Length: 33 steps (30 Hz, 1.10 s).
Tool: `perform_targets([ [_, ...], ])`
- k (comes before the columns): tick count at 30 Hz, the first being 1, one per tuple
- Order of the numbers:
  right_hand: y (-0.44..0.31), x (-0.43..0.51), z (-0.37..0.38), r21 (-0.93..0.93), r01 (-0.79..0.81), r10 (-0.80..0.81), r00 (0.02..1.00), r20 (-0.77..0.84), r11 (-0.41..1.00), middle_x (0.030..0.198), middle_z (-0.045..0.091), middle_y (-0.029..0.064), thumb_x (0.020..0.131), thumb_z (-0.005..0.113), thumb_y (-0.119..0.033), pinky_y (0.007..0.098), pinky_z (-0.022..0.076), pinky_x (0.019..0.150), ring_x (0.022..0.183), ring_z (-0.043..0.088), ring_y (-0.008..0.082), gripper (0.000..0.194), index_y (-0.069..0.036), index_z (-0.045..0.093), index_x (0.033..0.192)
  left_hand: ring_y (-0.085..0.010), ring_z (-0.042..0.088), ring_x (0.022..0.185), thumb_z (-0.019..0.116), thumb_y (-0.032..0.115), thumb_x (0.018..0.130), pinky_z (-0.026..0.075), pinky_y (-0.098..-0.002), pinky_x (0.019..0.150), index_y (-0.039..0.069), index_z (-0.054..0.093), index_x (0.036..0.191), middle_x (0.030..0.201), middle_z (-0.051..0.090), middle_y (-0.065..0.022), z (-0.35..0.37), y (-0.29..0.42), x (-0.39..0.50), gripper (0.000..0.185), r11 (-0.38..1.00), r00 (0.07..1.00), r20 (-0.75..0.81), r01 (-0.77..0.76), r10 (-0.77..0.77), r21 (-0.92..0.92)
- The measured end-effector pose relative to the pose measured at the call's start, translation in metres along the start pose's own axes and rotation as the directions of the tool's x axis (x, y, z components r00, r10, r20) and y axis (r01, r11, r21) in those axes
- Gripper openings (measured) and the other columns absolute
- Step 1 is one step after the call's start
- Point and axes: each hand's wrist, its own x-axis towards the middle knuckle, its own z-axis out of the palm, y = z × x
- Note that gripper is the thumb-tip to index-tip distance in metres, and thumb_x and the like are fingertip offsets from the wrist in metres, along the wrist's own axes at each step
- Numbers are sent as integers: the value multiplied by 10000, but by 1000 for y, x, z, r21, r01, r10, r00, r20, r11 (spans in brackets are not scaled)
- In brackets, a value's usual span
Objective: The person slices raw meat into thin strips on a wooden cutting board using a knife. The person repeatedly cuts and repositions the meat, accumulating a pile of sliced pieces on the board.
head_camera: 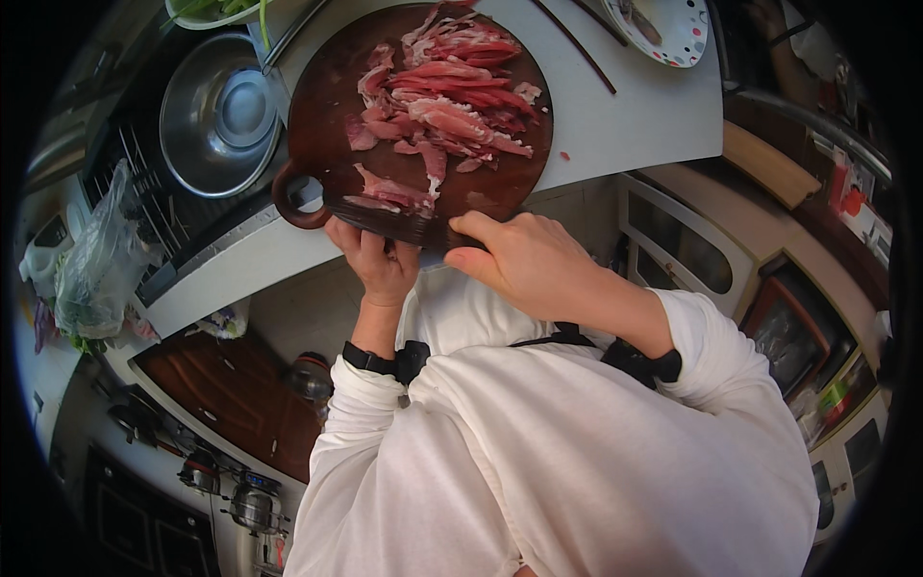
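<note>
In my right hand [530,263] is a kitchen knife, its dark blade [382,222] pointing left over the near edge of a round wooden cutting board [317,115]. My left hand [376,263] is just below the blade, by the board's near edge. The blade hides its fingertips, so I cannot tell if they hold anything. Slices of raw meat [393,189] lie right beyond the blade. Farther up the board is a large heap of raw meat strips [454,94], red with pale fat. The board's ring handle [281,195] juts out at the left.
Left of the board sits a metal basin [180,137] containing a smaller bowl [245,108]. A bowl of greens [213,16] is behind it. Chopsticks [577,47] and a dotted plate [674,50] lie at the upper right. A plastic bag [101,260] hangs far left.
</note>
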Motion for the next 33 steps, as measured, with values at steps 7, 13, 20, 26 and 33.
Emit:
perform_targets([
  [7,3,25,17,-17,46,-47,998,-50,999,760,683,217,981,565,-449,526,526,675,741,667,438,426,-25,613,980,-406,442,1171,690,228,855,353,-510,1028,90,681,1115,1309,519,-171,-1,-1,-1,295,1000,1000,23,-3,3,15],
  [13,-6,12,5,-123,-53,56,998,16,991,812,687,208,978,571,-424,522,532,682,771,671,431,404,-31,617,1058,-386,455,1144,694,235,858,368,-495,1005,93,683,1100,1281,535,-159,-1,-1,0,280,1000,999,46,4,-4,11],
  [20,-23,69,18,-230,22,-3,997,79,973,945,684,195,988,547,-354,515,527,722,852,670,413,312,-99,658,1128,-384,479,1099,700,208,846,389,-494,971,91,662,1062,1127,555,-126,1,0,3,248,1000,1000,14,5,-5,16],
  [26,2,15,3,-133,-102,110,993,51,986,900,694,223,992,554,-372,503,528,748,835,669,431,371,-54,623,1171,-350,478,1060,746,148,795,404,-457,925,113,664,1007,1100,549,-108,2,1,6,230,998,999,-22,-39,38,-51],
  [33,15,44,31,-124,27,-37,997,-74,992,756,678,216,989,578,-390,503,517,642,723,658,446,391,-31,614,1141,-348,487,1069,741,117,799,406,-449,933,103,665,1016,1122,556,-116,0,3,8,231,998,999,-25,-45,44,-41],
])
